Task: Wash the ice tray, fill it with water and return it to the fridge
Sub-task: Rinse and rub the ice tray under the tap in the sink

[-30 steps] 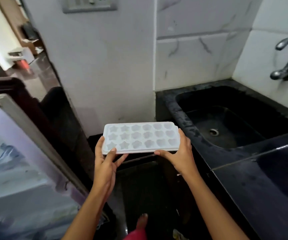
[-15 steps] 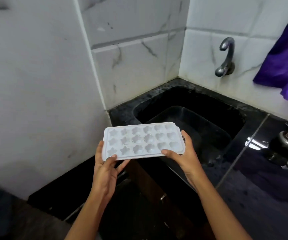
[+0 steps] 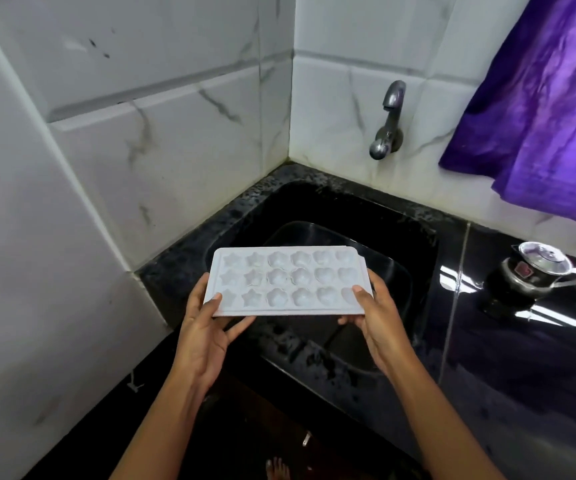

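A white ice tray (image 3: 286, 280) with star and flower shaped cells is held level over the front edge of a black sink (image 3: 414, 244). My left hand (image 3: 207, 327) grips its left end, thumb on top and fingers underneath. My right hand (image 3: 378, 317) grips the right end the same way. A grey metal tap (image 3: 387, 123) juts from the tiled wall behind the sink, and no water runs from it. The tray's cells look empty.
Black granite counter (image 3: 522, 358) runs to the right of the sink and carries a small steel pot with a lid (image 3: 539, 268). A purple cloth (image 3: 539, 109) hangs at upper right. White marble tiles (image 3: 141, 140) close the left side.
The view has swung right from the open fridge to the sink. The tray, held in both hands throughout, has moved from beside the sink to over its front part.
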Available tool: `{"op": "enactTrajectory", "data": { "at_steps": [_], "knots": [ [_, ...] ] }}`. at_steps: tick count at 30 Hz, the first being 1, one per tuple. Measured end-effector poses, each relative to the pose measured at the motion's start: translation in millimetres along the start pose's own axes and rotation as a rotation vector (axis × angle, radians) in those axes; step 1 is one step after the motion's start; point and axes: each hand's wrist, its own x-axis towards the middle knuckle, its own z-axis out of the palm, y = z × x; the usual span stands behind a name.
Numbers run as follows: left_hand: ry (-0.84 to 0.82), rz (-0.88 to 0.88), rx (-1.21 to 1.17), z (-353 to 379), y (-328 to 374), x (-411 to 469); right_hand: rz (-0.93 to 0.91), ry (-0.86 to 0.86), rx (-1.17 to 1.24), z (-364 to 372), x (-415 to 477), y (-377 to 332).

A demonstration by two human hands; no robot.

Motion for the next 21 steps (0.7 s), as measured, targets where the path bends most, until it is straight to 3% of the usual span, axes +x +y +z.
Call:
{"op": "enactTrajectory", "data": {
  "at_steps": [12,21],
  "knots": [
    [-0.118,-0.204,0.257,84,18,130,-0.063,0.212,0.006,-9,92,-11],
    [-0.233,-0.338,0.149,113,9,196,-0.053,0.354,-0.314,-20,132,-20]
  ]
}}
